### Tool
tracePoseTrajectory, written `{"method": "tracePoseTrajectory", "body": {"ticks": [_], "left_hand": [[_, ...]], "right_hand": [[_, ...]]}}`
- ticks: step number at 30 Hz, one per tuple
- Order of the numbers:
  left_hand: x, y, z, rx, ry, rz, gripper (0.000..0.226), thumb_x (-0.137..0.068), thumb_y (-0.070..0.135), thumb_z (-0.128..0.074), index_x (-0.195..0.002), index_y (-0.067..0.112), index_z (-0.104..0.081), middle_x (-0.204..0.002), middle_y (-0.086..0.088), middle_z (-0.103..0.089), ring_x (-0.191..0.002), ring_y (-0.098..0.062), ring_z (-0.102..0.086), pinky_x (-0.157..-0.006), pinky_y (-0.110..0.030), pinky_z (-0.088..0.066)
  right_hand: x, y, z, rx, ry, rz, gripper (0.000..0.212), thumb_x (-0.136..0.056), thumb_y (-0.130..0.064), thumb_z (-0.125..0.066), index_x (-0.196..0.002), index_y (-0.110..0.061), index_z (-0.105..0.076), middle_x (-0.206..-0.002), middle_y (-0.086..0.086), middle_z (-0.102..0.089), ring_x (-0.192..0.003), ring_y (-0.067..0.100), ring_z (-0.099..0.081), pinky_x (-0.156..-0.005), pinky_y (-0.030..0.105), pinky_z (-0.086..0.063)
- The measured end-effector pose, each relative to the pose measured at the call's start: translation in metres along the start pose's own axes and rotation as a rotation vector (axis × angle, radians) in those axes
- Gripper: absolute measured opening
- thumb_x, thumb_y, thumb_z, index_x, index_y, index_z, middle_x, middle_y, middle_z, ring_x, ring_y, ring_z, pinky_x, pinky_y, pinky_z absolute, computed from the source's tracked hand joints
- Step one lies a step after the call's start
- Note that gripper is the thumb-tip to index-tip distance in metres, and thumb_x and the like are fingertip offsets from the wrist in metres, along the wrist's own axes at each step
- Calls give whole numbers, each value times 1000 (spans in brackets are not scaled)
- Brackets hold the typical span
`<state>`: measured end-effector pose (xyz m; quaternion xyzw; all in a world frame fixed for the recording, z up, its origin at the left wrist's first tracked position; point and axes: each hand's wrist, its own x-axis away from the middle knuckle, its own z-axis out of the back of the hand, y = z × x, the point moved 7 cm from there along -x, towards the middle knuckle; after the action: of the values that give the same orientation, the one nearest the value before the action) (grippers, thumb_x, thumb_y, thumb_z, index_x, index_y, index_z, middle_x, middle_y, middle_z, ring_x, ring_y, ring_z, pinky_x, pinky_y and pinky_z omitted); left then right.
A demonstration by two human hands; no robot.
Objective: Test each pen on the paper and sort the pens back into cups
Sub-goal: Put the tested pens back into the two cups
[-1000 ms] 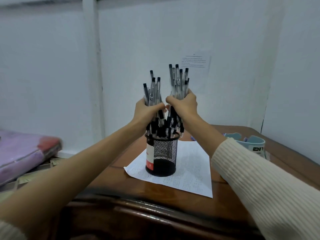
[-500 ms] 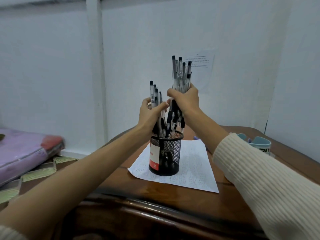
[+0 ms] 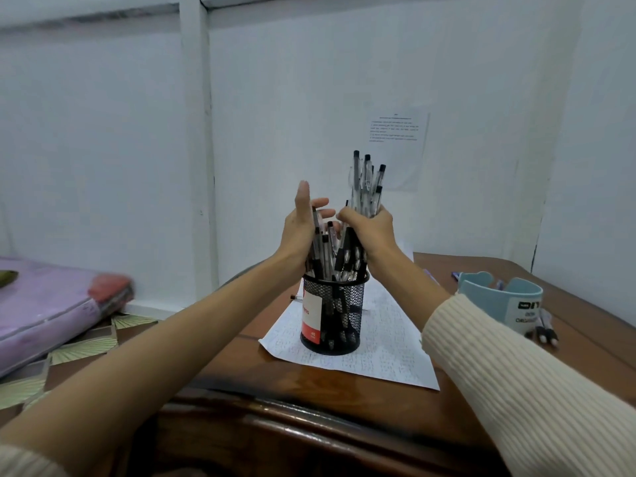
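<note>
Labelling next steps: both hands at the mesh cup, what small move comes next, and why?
Probably raise the right hand with its pen bundle clear of the black mesh cup: it grips them with lower ends at the rim, left hand open.

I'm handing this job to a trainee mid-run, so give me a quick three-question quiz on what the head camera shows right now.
1. True or false: the black mesh cup stands on the paper.
2. The right hand is: A) open and empty; B) gripping a bundle of pens; C) flat on the paper.
3. Fill in: the blue cup stands to the person's ___ of the black mesh cup.

Key: 1 true; 2 B; 3 right.
</note>
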<state>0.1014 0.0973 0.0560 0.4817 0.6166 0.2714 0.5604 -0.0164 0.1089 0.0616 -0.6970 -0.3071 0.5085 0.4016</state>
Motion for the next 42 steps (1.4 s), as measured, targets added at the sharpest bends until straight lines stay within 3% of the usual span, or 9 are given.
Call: {"method": "tracePoseTrajectory", "body": {"ticks": [4,8,14,20,26,30,34,39,42], "left_hand": [[-1,3,3,-94,14,-28,35,-99,38,-31,-104,21,-61,-92,-5,-63,-74,-17,-61,-67,-29,-50],[-1,-1,10,-25,69,-49,33,-96,28,-33,-86,24,-65,-93,-6,-65,-84,-22,-61,-78,-37,-51],[-3,-2,10,-4,80,-69,45,-98,39,-29,-85,18,-67,-89,-4,-68,-86,-23,-63,-87,-42,-49],[-1,0,10,-42,83,-103,47,-99,41,-29,-87,19,-69,-95,-7,-69,-93,-24,-64,-92,-46,-50],[1,5,5,-49,25,-135,49,-92,53,-35,-91,18,-68,-95,-9,-71,-92,-25,-66,-95,-49,-47],[7,8,6,22,7,-211,56,-79,63,-35,-97,21,-66,-101,-8,-68,-94,-24,-64,-93,-50,-49],[14,3,7,-116,-94,-331,58,-71,69,-43,-115,31,-54,-116,-5,-63,-106,-21,-62,-90,-41,-50],[20,-10,16,-250,-119,-316,82,-55,71,-61,-126,36,-38,-123,4,-55,-99,1,-60,-77,-16,-50],[15,-23,24,-211,-202,-192,104,-40,82,-68,-126,31,-39,-124,0,-55,-108,-9,-59,-91,-29,-51]], "right_hand": [[6,2,-10,44,-86,55,30,-77,-13,-74,-101,-13,-56,-92,7,-66,-87,23,-66,-80,33,-54],[9,5,-9,82,-109,76,40,-76,-21,-76,-110,-10,-57,-100,7,-67,-92,20,-65,-80,31,-54],[9,11,-8,57,-167,28,49,-74,-23,-77,-115,-3,-60,-105,14,-69,-96,24,-67,-88,37,-54],[9,4,-8,-19,-176,70,48,-76,-33,-75,-113,-4,-62,-100,11,-71,-90,20,-70,-82,33,-56],[7,0,0,-89,-39,34,24,-90,-35,-57,-80,-15,-65,-81,6,-68,-78,22,-64,-82,38,-53],[7,-1,-1,-83,-36,15,29,-95,-35,-49,-81,-16,-66,-83,7,-69,-80,23,-64,-84,40,-52],[8,9,-2,-120,-91,-89,47,-96,-53,-34,-86,-20,-66,-90,8,-71,-89,26,-66,-87,42,-52],[21,27,14,24,-80,-131,38,-101,-36,-30,-111,-14,-60,-100,3,-63,-83,10,-58,-71,27,-49],[33,45,30,36,-179,-137,56,-94,-52,-34,-134,-15,-45,-128,10,-54,-107,16,-54,-88,31,-45]]}}
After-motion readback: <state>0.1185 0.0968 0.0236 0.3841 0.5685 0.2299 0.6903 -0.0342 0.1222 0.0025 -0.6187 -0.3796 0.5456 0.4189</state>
